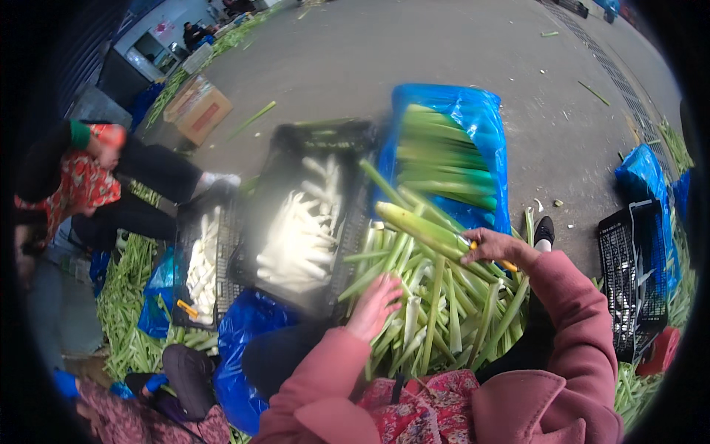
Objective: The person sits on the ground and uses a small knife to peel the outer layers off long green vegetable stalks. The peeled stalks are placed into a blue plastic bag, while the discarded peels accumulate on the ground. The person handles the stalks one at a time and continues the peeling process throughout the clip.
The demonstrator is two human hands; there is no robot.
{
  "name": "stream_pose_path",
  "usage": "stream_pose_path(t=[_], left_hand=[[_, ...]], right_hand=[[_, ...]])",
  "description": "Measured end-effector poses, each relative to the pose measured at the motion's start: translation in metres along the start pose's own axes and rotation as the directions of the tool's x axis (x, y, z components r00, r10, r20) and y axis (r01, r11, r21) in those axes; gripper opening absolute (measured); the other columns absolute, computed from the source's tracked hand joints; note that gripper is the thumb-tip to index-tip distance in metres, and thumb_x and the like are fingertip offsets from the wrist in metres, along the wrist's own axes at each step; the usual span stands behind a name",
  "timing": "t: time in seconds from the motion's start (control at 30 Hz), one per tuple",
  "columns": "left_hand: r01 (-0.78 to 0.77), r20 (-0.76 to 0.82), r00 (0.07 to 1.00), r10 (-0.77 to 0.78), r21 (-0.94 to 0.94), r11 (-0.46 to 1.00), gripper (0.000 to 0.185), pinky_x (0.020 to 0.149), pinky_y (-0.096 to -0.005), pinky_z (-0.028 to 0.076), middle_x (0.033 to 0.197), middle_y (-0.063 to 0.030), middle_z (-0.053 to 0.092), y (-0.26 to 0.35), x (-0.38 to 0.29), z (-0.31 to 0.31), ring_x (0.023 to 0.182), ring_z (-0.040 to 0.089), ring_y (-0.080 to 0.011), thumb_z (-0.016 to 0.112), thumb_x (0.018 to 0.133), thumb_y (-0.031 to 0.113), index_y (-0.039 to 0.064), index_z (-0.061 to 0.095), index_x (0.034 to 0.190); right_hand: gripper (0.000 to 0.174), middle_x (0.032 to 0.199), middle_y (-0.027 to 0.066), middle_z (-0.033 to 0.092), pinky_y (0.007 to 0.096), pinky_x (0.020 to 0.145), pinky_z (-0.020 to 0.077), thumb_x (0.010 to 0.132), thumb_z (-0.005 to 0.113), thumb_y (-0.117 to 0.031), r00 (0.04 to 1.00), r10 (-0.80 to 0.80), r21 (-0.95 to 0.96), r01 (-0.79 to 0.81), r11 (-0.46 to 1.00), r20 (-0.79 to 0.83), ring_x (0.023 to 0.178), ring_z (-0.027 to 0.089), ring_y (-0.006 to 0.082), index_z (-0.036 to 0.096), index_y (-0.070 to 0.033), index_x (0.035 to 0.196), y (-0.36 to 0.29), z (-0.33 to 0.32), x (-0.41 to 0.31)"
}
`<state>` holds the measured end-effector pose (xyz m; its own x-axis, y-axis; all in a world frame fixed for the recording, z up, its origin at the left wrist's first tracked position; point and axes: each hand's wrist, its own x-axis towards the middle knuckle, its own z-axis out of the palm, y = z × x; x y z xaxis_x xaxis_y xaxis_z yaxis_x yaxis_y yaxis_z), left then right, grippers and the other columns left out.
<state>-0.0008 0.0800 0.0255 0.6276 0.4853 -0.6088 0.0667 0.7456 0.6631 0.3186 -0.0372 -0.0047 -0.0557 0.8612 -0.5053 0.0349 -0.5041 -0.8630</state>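
My right hand [496, 247] grips a thick pale-green vegetable stem [421, 225] together with an orange-handled tool, whose blade I cannot make out. With fingers apart and nothing in it, my left hand [378, 305] hovers at the left edge of a heap of green stalks and leaf sheaths [438, 311] before me. Beyond the heap, long unpeeled green stems [444, 158] lie in a blue plastic bag [499, 144]. To the left, peeled white stems [302, 238] fill part of a black plastic crate [283, 150].
A second black crate [224, 266] holds white pieces and an orange-handled tool [187, 308]. One co-worker sits at left [66, 172], another at lower left [150, 410]. More black crates [632, 277] stand at right. A cardboard box [198, 110] lies beyond, on the pavement.
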Motion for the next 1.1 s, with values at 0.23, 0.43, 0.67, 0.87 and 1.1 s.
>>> stream_pose_path(t=[0.23, 0.43, 0.67, 0.87, 1.1], left_hand=[[-0.245, 0.111, 0.954, 0.28, -0.254, 0.936, 0.074, 0.096, -0.0449, 0.043, 0.123, -0.0085, 0.053, -0.005, -0.038, 0.007, 0.114, 0.051, -0.0258, 0.071, 0.08, 0.054, 0.009, 0.045, 0.132], [-0.267, 0.307, 0.887, 0.345, -0.27, 0.925, 0.054, 0.093, -0.0418, 0.046, 0.116, -0.0067, 0.059, -0.001, -0.075, 0.023, 0.106, 0.056, -0.0244, 0.065, 0.088, 0.044, 0.013, 0.05, 0.129], [-0.341, 0.312, 0.902, 0.297, 0.096, 0.935, 0.046, 0.076, -0.0258, 0.047, 0.103, -0.0015, 0.058, -0.011, -0.104, 0.068, 0.091, 0.057, -0.0128, 0.051, 0.097, 0.04, 0.008, 0.05, 0.129], [-0.326, 0.231, 0.936, 0.265, 0.291, 0.9, 0.038, 0.069, -0.025, 0.046, 0.092, -0.0015, 0.06, -0.036, -0.094, 0.074, 0.08, 0.057, -0.0111, 0.055, 0.095, 0.038, 0.006, 0.058, 0.116], [-0.345, 0.175, 0.938, 0.3, 0.578, 0.74, 0.046, 0.074, -0.0275, 0.046, 0.097, -0.0037, 0.064, -0.055, -0.079, 0.064, 0.082, 0.058, -0.0113, 0.076, 0.081, 0.034, 0.002, 0.062, 0.112]], right_hand=[[0.053, 0.071, -0.0058, 0.052, 0.0218, 0.049, 0.0374, 0.08, 0.079, -0.031, 0.982, 0.034, -0.079, -0.019, 0.997, 0.183, 0.057, 0.046, 0.0051, 0.057, -0.012, 0.124, -0.017, 0.115, -0.084], [0.039, 0.095, 0.0096, 0.06, 0.0319, 0.076, 0.0466, 0.089, 0.062, -0.026, 0.935, -0.111, -0.159, 0.06, 0.985, -0.335, 0.085, 0.055, 0.0183, 0.051, -0.001, 0.117, -0.019, 0.136, -0.105], [0.015, 0.087, 0.0147, 0.061, 0.0433, 0.069, 0.049, 0.091, 0.056, -0.018, 0.488, -0.785, -0.722, 0.373, 0.583, -0.383, 0.08, 0.061, 0.0373, 0.053, -0.009, 0.102, -0.058, 0.169, -0.12], [0.014, 0.072, 0.0129, 0.058, 0.0463, 0.06, 0.0477, 0.079, 0.054, -0.007, 0.436, -0.819, -0.864, 0.16, 0.478, -0.373, 0.069, 0.061, 0.0362, 0.047, -0.007, 0.09, -0.043, 0.169, -0.12], [0.015, 0.075, 0.0137, 0.061, 0.0464, 0.057, 0.0485, 0.078, 0.054, -0.006, 0.54, -0.76, -0.832, 0.181, 0.524, -0.362, 0.069, 0.063, 0.0365, 0.046, -0.004, 0.09, -0.022, 0.172, -0.114]])
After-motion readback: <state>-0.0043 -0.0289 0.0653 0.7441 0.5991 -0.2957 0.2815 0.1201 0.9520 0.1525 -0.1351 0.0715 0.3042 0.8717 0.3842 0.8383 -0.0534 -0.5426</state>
